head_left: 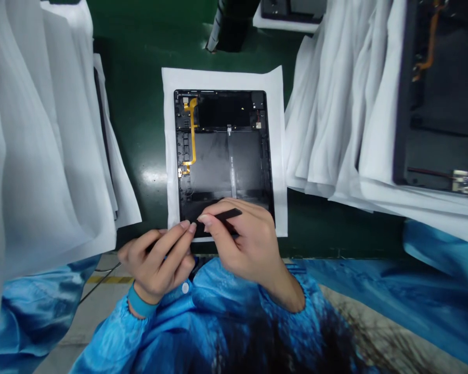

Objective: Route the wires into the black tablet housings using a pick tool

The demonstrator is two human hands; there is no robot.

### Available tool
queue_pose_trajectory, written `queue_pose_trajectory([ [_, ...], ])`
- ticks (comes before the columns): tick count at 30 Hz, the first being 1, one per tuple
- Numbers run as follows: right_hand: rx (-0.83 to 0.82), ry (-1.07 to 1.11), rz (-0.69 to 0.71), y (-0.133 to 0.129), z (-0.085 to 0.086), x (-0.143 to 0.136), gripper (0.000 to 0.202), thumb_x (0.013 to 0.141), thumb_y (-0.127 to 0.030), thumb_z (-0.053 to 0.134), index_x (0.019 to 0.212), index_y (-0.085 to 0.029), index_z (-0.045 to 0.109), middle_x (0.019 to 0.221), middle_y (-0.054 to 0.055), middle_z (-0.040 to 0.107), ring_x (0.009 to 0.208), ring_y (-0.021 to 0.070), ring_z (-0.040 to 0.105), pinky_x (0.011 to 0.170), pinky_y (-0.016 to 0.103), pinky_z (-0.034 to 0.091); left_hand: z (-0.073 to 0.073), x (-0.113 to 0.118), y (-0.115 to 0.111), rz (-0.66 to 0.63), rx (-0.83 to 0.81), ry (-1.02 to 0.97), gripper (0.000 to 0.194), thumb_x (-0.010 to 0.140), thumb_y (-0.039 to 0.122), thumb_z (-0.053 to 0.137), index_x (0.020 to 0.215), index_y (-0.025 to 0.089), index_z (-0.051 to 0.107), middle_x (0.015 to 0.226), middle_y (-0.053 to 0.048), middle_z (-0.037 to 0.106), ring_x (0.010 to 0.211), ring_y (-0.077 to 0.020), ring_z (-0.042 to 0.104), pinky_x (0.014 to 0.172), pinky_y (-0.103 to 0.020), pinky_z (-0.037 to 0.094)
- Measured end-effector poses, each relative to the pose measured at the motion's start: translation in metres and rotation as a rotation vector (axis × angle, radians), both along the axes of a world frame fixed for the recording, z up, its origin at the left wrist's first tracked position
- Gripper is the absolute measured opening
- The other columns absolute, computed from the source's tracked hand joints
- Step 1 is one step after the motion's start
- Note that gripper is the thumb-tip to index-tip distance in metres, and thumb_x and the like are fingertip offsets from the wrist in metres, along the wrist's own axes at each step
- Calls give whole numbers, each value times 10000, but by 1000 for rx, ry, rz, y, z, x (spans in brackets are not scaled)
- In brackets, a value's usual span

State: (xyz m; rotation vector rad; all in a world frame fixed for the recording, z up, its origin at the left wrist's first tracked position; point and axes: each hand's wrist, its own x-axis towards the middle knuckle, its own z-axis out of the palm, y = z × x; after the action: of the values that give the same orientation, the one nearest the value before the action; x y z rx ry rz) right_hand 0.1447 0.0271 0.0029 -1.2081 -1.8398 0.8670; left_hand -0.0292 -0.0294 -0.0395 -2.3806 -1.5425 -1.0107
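Note:
An opened tablet housing (212, 161) lies face up on a white foam sheet (222, 78), its black inside showing. An orange flex cable (194, 135) runs down its left side, and a thin printed strip (232, 161) crosses the middle lengthwise. Over the near edge, my right hand (249, 239) pinches a flat, narrow black strip (233, 213), its squared end sticking out to the right. My left hand (159, 259) is closed beside it, fingertips almost meeting the right ones at the strip's other end. What the left fingers grip is hidden; something dark shows among them.
White foam sleeves (50, 130) stand stacked at left. More sleeves (335, 104) hang at right, beside another open housing (440, 130). A dark post (234, 26) and a further housing (292, 9) are at the back of the green table (148, 124). Blue-sleeved clothing shows at both sides.

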Motion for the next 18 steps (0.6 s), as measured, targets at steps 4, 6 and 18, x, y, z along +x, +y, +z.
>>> queue_pose_trajectory([
  [4, 26, 2, 8, 0, -1, 0, 152, 942, -127, 579, 817, -184, 644, 725, -5, 698, 642, 127, 636, 634, 280, 517, -2, 1, 1, 10, 43, -10, 421, 749, 107, 671, 1152, 217, 724, 901, -11, 806, 705, -157, 606, 647, -284, 465],
  [6, 48, -3, 6, -1, -2, 1, 151, 939, -114, 575, 819, -185, 635, 741, 3, 698, 654, 133, 631, 634, 288, 515, -2, 1, 2, 13, 51, -1, 403, 751, 109, 663, 1135, 211, 728, 889, -11, 805, 693, -155, 592, 639, -277, 458],
  [18, 136, -34, 51, -9, -5, 9, 136, 927, -65, 592, 906, -193, 637, 818, 24, 740, 699, 150, 631, 637, 314, 536, -1, 1, 3, 34, 52, 8, 359, 747, 136, 640, 1075, 235, 746, 870, 19, 806, 692, -159, 561, 633, -281, 447],
])
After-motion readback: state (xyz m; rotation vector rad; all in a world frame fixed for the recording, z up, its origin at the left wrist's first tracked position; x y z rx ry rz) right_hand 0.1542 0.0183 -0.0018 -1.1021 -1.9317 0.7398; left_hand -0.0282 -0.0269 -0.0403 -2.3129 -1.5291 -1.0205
